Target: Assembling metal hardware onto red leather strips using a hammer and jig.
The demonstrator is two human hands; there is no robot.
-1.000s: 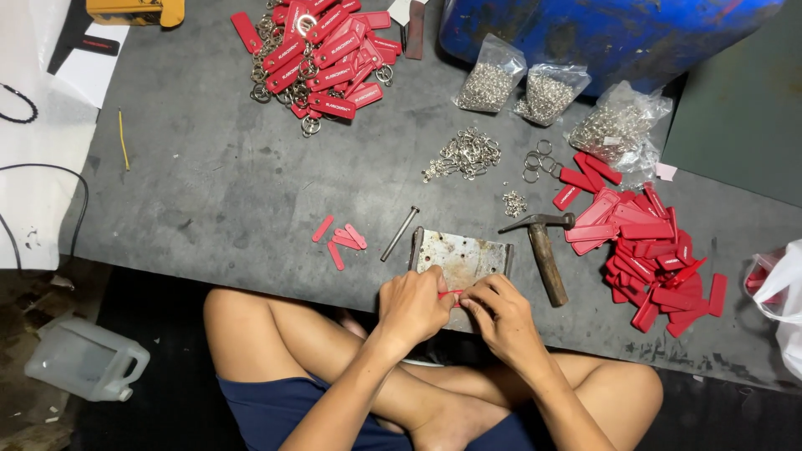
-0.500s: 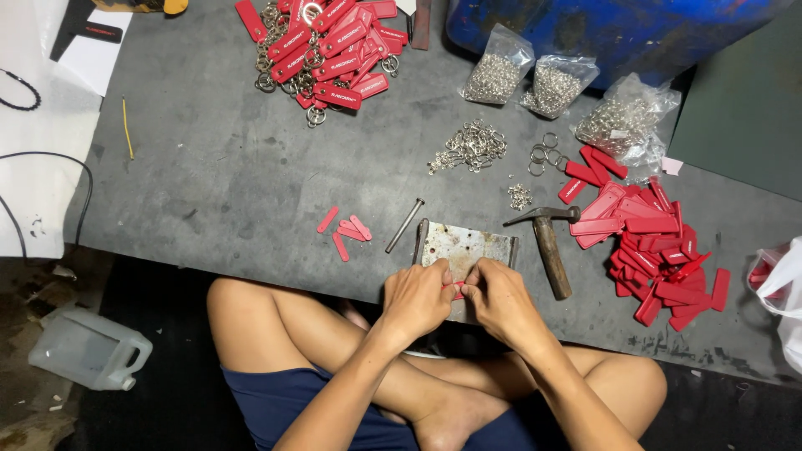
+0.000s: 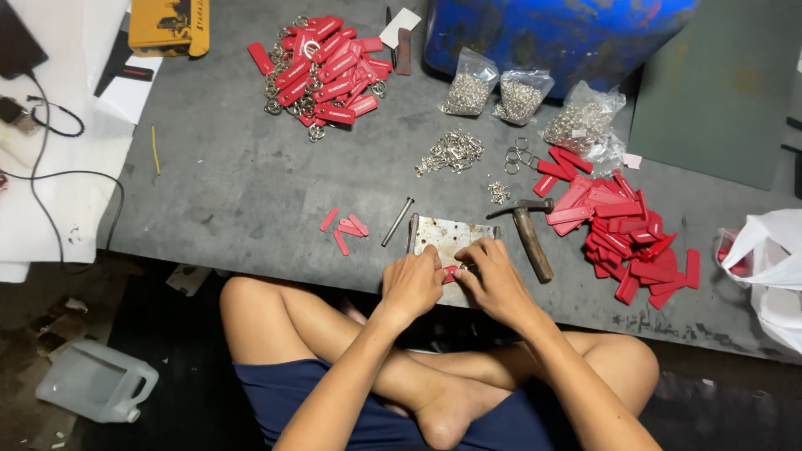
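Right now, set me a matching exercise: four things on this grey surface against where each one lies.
1. hammer
2. red tag
3. metal plate
4. long nail

A. pinched between left hand and right hand
B. under both hands
C. just right of the plate
D. just left of the plate

Pairs: 1-C, 2-A, 3-B, 4-D

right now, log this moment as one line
left hand: pinching red tag | right hand: on same tag | under: metal plate | hammer: idle right
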